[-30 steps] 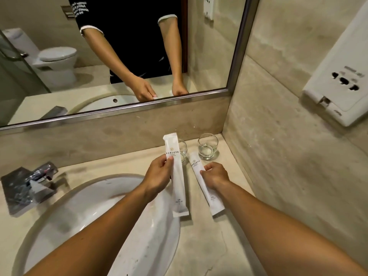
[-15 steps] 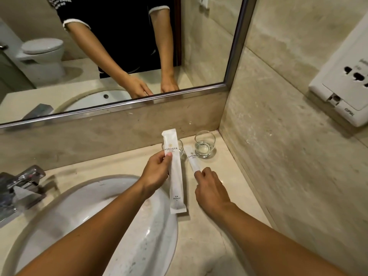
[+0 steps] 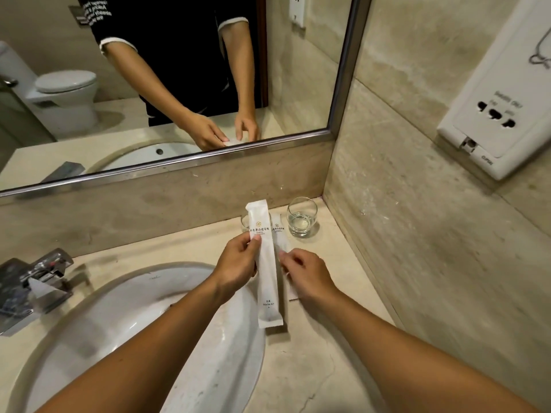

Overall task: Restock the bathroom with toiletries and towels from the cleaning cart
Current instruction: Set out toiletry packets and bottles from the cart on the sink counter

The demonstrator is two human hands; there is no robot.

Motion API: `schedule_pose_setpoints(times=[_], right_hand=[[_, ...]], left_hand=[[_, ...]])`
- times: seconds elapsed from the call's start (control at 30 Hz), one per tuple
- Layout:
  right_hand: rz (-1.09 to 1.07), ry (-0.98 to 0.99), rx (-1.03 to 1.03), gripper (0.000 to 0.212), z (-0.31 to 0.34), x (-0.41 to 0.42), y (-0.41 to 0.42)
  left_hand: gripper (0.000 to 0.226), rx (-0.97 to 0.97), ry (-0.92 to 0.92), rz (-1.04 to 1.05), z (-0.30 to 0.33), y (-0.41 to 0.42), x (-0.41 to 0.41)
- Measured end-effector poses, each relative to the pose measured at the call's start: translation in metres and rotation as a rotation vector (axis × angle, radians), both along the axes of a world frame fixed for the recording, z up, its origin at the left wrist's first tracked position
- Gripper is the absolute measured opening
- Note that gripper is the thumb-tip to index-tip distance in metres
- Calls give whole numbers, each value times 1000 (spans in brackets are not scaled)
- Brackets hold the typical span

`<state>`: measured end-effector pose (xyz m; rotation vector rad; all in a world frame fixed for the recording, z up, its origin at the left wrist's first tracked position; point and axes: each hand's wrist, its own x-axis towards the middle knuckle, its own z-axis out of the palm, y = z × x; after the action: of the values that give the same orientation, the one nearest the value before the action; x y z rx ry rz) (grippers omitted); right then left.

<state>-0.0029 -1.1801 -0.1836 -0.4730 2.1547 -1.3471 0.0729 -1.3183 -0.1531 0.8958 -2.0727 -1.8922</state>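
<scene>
My left hand [image 3: 237, 268] pinches a long white dental kit packet [image 3: 266, 278] near its top and holds it above the counter's edge by the sink. A second white packet [image 3: 280, 234] lies flat on the beige marble counter [image 3: 322, 347], just right of the first and partly hidden behind it. My right hand [image 3: 307, 274] rests over the lower half of that second packet, fingertips touching it. Two clear glasses stand at the back: one [image 3: 301, 216] in the corner, the other [image 3: 246, 221] mostly hidden behind the held packet.
A white oval sink [image 3: 125, 329] fills the lower left, with a chrome faucet [image 3: 32, 281] at its left. A mirror [image 3: 167, 84] spans the back wall. A white socket panel [image 3: 501, 114] is mounted on the right wall, which closes in the counter's corner.
My right hand has shifted forward along the second packet lying on the counter, fingertips now on it. My left hand keeps the first packet in about the same place.
</scene>
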Motion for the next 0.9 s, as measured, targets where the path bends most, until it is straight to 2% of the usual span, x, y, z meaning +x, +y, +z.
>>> schedule_pose_setpoints(times=[0.03,0.07,0.13,0.23,0.4,0.47,0.63,0.73,0.83,0.9], right_hand=[[14,-275,-68,37,7,-1,3],[57,-458,-89,33,14,-4,9],[133,-546,-55,27,23,-7,23],[46,-469,-105,18,27,-13,45],[-200,-413,-200,22,32,-17,74],[-213,-364,-125,23,28,-13,84],[-149,-245,210,21,1,-13,104],[-183,-87,333,21,-10,-20,103],[-244,-15,349,22,-13,-29,90],[-247,32,356,24,-12,-35,81]], left_hand=[[32,4,5,-5,3,6,-4],[31,7,14,-12,7,12,-9],[28,11,32,-25,15,25,-20],[23,18,39,-65,22,44,-37],[10,-2,-38,-271,18,76,-51],[11,-28,-79,-293,11,88,-56],[20,-57,-212,-261,-15,110,-69],[22,-87,-305,-283,-23,117,-73],[45,-228,-363,-408,-28,118,-73],[49,-265,-335,-431,-32,115,-72]])
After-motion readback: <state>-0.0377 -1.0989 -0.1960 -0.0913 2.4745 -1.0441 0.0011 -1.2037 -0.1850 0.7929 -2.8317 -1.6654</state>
